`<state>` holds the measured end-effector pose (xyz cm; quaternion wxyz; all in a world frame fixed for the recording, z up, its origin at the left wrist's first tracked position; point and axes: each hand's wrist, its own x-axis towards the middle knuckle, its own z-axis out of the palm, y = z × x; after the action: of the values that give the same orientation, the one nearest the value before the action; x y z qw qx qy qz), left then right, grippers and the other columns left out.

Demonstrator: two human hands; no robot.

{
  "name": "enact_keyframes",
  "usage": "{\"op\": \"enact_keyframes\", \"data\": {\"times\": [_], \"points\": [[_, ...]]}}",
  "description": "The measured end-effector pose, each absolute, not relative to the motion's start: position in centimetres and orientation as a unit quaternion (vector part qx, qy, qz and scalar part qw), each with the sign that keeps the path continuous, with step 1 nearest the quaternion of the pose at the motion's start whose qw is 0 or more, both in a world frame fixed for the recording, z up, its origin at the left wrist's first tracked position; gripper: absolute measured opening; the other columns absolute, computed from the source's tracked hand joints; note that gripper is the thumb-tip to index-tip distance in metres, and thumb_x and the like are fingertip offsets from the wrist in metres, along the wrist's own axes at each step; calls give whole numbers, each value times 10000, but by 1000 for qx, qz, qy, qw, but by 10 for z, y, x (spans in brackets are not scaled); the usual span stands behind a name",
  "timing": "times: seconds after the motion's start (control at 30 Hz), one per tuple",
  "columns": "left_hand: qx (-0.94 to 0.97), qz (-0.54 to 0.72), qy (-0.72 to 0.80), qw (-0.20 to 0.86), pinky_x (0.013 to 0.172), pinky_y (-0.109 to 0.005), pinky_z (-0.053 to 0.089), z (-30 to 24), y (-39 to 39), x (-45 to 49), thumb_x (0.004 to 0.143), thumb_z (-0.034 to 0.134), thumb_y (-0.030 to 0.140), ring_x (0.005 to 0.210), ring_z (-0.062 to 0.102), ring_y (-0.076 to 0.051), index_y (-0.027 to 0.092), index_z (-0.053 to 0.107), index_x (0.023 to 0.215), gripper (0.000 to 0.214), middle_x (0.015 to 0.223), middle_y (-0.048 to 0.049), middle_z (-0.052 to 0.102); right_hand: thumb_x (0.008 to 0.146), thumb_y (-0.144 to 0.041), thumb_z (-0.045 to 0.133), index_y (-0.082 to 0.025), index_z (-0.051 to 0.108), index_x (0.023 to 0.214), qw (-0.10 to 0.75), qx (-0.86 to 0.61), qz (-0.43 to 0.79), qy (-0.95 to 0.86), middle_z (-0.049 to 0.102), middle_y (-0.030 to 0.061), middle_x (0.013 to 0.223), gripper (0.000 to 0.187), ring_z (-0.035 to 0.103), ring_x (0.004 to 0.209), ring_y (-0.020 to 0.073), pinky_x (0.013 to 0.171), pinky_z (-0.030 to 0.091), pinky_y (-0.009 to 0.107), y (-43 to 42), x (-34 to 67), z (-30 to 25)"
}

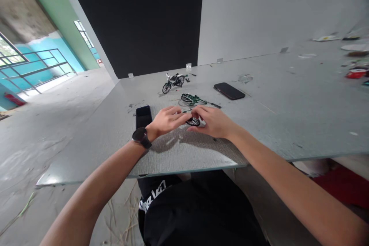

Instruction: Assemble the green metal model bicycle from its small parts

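Observation:
A small black spoked toy bicycle wheel [193,122] is held just above the table between my hands. My right hand [213,121] curls around its right side, thumb below and fingers above. From the left, my left hand [170,119], with a black watch on the wrist, reaches to the wheel with its fingers pressed together at the upper edge. The fingers hide part of the wheel and anything attached to it. Just beyond the hands lies a green toy bicycle frame [196,99] with one wheel. Farther back stands a dark assembled toy bicycle [173,81].
A dark phone [143,117] lies beside my left hand, and another phone [229,90] lies at the back right. A small screwdriver [215,105] rests near the green frame. The glass-topped table [288,123] meets an upright black panel [144,19] behind. Assorted litter sits far right.

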<state>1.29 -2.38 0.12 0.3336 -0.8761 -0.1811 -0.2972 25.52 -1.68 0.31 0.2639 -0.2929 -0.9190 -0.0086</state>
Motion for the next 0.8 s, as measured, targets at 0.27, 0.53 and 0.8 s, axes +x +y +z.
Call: {"op": "enact_keyframes", "data": {"times": [0.27,0.53,0.8], "points": [[-880,-296,-184,323,626,-256,454,-2,-21,10,1045,468,215,782,627,-163,170,554,1250,227,809,-30,642,904,-744,521,-218,548,1046,257,-307,3,-916,670,80,933,545,622,761,233,669,423,334,-20,255,7],[-877,-302,-190,321,622,-250,468,1,-22,11,1046,460,210,749,619,-153,172,581,1197,198,791,-29,637,1057,-525,348,-207,590,1006,278,-293,27,-914,670,98,942,403,625,801,226,699,445,332,-17,257,6],[-874,-297,-179,340,620,-246,459,3,-23,12,1036,458,162,757,616,-151,158,565,1222,215,785,-31,641,1060,-356,385,-207,607,1060,303,-281,44,-910,680,106,1011,267,646,879,235,721,465,337,-14,257,3]]}}
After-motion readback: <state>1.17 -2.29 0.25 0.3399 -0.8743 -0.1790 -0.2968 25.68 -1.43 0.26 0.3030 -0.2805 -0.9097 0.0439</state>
